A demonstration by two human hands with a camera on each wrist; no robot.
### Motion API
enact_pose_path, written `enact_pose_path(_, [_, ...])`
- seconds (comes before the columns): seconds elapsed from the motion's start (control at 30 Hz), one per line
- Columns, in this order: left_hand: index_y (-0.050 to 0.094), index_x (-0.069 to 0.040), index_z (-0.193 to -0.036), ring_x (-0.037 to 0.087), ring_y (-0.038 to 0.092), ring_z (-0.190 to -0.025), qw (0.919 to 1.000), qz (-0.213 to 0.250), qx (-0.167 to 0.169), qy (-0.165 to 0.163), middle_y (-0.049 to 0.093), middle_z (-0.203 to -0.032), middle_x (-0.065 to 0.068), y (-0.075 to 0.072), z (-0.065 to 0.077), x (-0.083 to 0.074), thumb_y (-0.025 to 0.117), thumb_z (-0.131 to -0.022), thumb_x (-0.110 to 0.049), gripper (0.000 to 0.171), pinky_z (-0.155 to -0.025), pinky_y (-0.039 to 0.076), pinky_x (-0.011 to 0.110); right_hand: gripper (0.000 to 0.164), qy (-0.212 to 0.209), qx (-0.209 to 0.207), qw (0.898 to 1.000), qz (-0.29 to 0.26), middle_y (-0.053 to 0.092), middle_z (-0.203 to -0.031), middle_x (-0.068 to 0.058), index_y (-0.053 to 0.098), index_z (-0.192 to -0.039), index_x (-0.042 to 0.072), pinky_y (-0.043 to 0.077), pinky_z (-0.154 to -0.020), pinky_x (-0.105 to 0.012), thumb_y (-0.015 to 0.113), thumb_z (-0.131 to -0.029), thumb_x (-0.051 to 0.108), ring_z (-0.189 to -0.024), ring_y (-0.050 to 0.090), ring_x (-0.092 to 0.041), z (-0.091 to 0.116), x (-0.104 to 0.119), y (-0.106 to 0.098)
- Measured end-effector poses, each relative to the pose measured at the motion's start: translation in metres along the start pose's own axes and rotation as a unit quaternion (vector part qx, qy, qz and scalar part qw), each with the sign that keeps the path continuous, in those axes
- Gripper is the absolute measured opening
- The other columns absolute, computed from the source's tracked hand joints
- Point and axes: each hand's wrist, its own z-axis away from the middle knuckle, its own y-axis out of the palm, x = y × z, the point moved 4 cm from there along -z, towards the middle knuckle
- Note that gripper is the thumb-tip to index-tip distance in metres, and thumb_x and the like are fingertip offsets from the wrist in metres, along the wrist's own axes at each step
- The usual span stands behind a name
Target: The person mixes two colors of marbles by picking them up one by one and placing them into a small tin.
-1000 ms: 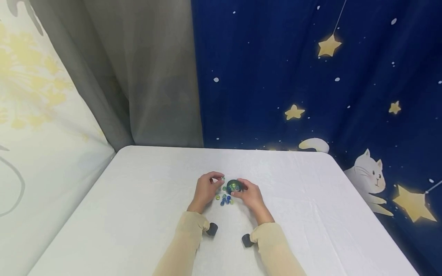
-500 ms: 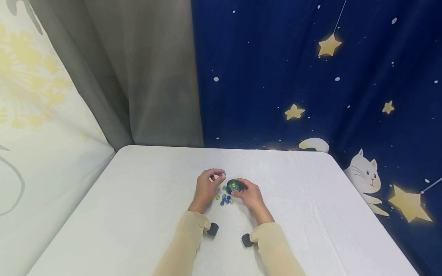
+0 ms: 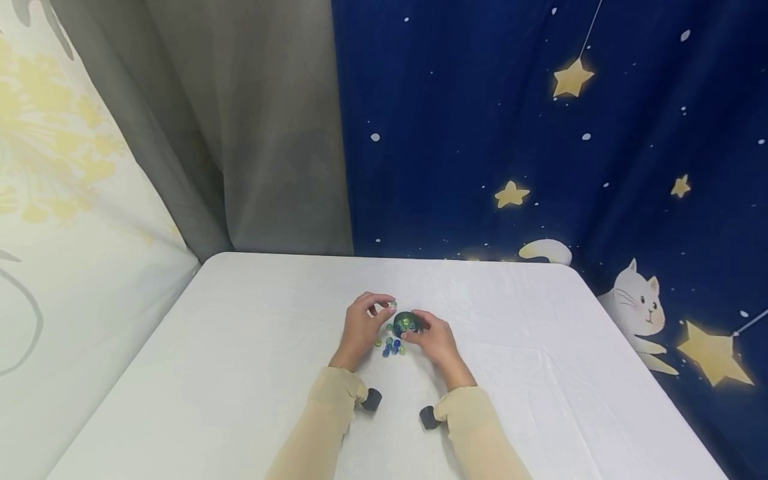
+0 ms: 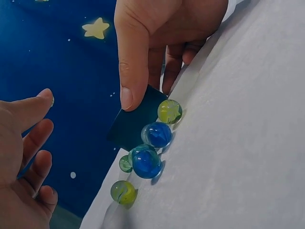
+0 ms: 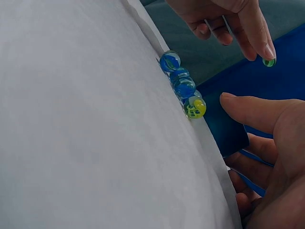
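Note:
In the head view my left hand [image 3: 360, 331] pinches a greenish clear marble [image 3: 393, 305] between thumb and fingertips, raised a little beyond and left of a dark green bowl [image 4: 136, 125]. The right wrist view shows this marble poking out below the thumb tip. My right hand [image 3: 440, 342] grips the bowl's right side, its thumb near the front. Several marbles lie inside the bowl. On the cloth left and in front of it sit loose marbles, among them a blue marble [image 4: 147, 161] and a yellow-green marble [image 4: 170, 111].
A white cloth [image 3: 240, 400] covers the table. Behind stand a grey curtain [image 3: 282, 133] and a dark blue curtain [image 3: 444, 133] with stars and a cat. A black block-like device [image 3: 372, 400] sits at each wrist.
My left hand has risen slightly and moved right with the pinched marble, toward the bowl's far side. The right hand and bowl stay in place.

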Motion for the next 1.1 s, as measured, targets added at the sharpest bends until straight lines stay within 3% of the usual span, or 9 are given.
enact_pose_path(0.47, [0.073, -0.02, -0.105, 0.014, 0.051, -0.079, 0.9995, -0.012, 0.018, -0.021, 0.062, -0.09, -0.007, 0.0043, 0.0022, -0.0001, 0.074, -0.087, -0.016, 0.018, -0.073, 0.044, 0.03, 0.056, -0.012, -0.002, 1.0, -0.006, 0.062, -0.127, -0.012, 0.061, -0.13, 0.01, 0.038, -0.101, -0.053, 0.08, -0.079, 0.02, -0.124, 0.052, -0.034, 0.0, -0.0009, 0.0002])
enact_pose_path(0.9, [0.073, -0.02, -0.107, 0.014, 0.052, -0.079, 0.9995, -0.007, 0.03, -0.003, 0.064, -0.095, 0.002, 0.007, 0.0044, 0.0002, 0.075, -0.086, -0.019, 0.021, -0.072, 0.044, 0.03, 0.056, -0.009, 0.002, 1.0, 0.003, 0.062, -0.127, -0.013, 0.06, -0.13, 0.01, 0.038, -0.1, -0.053, 0.08, -0.079, 0.021, -0.123, 0.052, -0.035, 0.0007, 0.0008, -0.0004])
enact_pose_path(1.1, [0.072, -0.021, -0.108, 0.014, 0.051, -0.079, 0.9992, -0.01, 0.028, -0.028, 0.063, -0.095, -0.002, 0.0039, 0.0034, 0.0029, 0.073, -0.088, -0.017, 0.02, -0.072, 0.044, 0.03, 0.056, -0.005, 0.001, 1.0, 0.004, 0.062, -0.128, -0.012, 0.06, -0.13, 0.011, 0.039, -0.1, -0.053, 0.08, -0.079, 0.021, -0.123, 0.052, -0.034, 0.0015, 0.0006, -0.001])
